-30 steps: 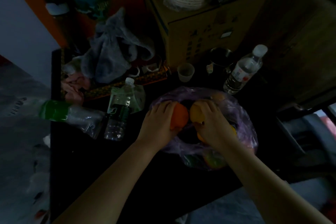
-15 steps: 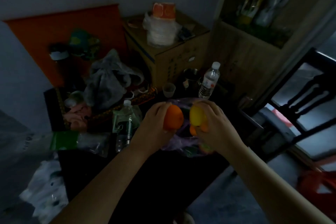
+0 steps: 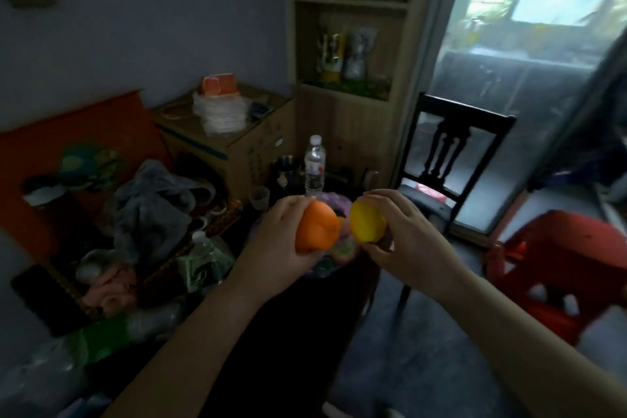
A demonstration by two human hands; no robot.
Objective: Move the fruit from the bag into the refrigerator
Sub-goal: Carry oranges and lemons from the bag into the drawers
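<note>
The left hand (image 3: 281, 244) has its grip closed round a round orange fruit (image 3: 317, 226), fingers curled over its top. It holds the fruit over the translucent purple plastic bag (image 3: 330, 202). The right hand (image 3: 407, 237) grips a smooth yellow fruit (image 3: 368, 221) in the same way, just right of the orange one. The two fruits sit close side by side, though I cannot tell whether they touch.

The bag lies on the dark tabletop (image 3: 291, 332) directly under both hands, and more fruit (image 3: 342, 249) shows dimly inside it. Just behind the bag a clear plastic water bottle with a white cap (image 3: 315, 163) stands upright, with a small pale cup (image 3: 259, 197) to the bag's rear left. Further left of the bag are a crumpled grey cloth (image 3: 152, 210) and a brown cardboard box (image 3: 237, 153). Right of the bag — off the tabletop — stand a black wooden chair (image 3: 454, 153) and a red plastic stool (image 3: 559, 268).
</note>
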